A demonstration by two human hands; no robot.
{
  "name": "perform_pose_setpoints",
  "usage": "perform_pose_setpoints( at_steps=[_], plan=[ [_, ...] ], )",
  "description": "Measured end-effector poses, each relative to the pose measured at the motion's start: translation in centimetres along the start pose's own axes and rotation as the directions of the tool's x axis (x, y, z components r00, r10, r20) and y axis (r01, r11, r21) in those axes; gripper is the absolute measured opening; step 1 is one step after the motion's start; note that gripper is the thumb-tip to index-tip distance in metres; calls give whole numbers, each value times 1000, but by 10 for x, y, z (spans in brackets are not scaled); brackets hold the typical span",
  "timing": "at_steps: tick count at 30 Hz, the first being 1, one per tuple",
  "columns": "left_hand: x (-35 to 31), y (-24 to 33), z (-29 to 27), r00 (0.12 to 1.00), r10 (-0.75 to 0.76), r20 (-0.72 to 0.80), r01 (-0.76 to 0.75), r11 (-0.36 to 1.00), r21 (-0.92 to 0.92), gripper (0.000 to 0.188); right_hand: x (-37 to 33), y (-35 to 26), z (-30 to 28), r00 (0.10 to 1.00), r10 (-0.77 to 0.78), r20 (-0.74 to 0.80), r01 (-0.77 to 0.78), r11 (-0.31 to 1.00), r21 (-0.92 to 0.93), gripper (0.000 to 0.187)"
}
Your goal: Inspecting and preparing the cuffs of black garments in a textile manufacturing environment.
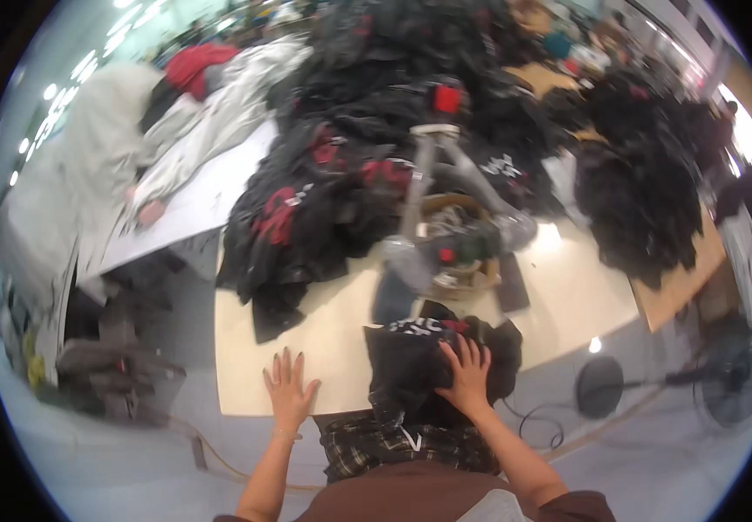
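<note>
A black garment (406, 365) with white and red print lies bunched at the near edge of the pale table (332, 348). My right hand (467, 374) rests on its right part with the fingers spread. To the left of it, my left hand (289, 387) lies flat near the table's front edge, fingers apart and holding nothing. Just beyond the garment stands a grey forked frame (428, 165) with a red top, blurred. A round tan basket (459, 209) with things I cannot make out sits between its legs.
A large heap of black garments (306, 209) with red prints covers the table's far side. More dark garments (637, 183) are piled at the right. White cloth (228, 104) drapes over a white table on the left. A fan (733, 374) stands at the right, with cables on the floor.
</note>
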State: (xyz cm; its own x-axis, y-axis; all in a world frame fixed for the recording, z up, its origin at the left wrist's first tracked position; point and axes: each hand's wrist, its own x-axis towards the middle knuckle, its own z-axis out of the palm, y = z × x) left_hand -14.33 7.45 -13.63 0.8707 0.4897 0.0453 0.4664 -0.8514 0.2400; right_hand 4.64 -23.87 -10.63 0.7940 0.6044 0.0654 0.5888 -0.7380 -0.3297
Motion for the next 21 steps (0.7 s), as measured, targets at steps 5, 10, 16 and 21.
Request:
perform_pose_setpoints(
  at_steps=[5, 10, 16, 21],
  plan=[
    [-22, -20, -18, 995, -98, 5, 98, 993, 71, 63, 15, -30, 4, 984, -112, -139, 126, 988, 93, 92],
    [7, -13, 7, 997, -38, -62, 38, 999, 3, 58, 26, 8, -29, 998, -18, -64, 39, 936, 350, 73],
    [-17, -21, 13, 993, -98, -64, 91, 991, -102, 56, 3, 59, -156, 881, 437, 182, -367, 389, 845, 56],
    [-8, -20, 15, 983, -85, -160, 59, 986, -157, 52, 76, 166, -338, 562, 636, -529, 551, 189, 813, 14]
  ],
)
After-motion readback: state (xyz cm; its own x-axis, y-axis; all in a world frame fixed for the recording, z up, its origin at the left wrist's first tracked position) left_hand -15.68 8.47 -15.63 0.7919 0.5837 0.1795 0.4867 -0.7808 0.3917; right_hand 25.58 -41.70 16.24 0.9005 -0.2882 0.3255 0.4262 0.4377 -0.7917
